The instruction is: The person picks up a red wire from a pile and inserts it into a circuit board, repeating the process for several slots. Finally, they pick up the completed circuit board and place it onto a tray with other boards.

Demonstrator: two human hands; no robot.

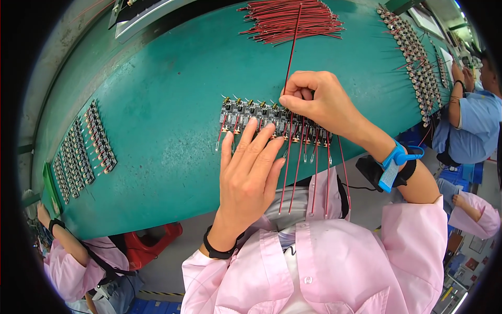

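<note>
A row of small joined circuit boards [228, 112] lies on the green mat in front of me. My left hand [248, 180] rests flat with fingers spread, its fingertips on the lower edge of the row. Above the row's far edge, my right hand [327, 102] pinches a thin red-and-black wire [293, 47] between thumb and forefinger. The wire points away from me, and its far end overlaps the wire pile. Several red wires [315, 180] run from the boards over the table's near edge. My fingers hide part of the row.
A pile of red-and-black wires [293, 21] lies at the far middle of the green table [157, 131]. More board rows [78, 152] sit at left, and wired round parts [413, 63] at right. Co-workers are at both sides. A red stool [151, 243] stands below the left edge.
</note>
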